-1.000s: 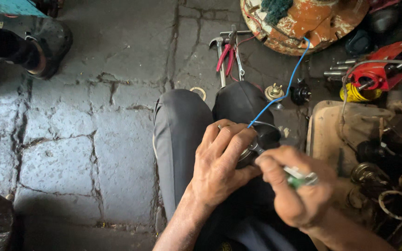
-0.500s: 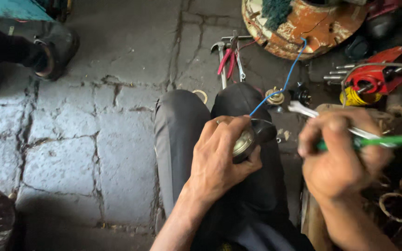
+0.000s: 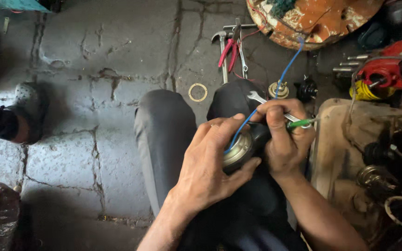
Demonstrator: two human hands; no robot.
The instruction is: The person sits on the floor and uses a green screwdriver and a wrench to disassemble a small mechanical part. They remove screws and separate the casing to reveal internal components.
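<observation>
Over the knees: left hand [image 3: 210,172] gripping round metal part [image 3: 239,149], right hand [image 3: 282,139] clasping spanner [image 3: 261,100]; tightening stage probably, needing steady aim.

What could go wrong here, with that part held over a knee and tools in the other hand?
The left hand alone steadies the round metal part on the knee, so it might slip onto the stone floor. The right hand grips both a spanner and a green-handled tool; either could snag the blue wire.
</observation>
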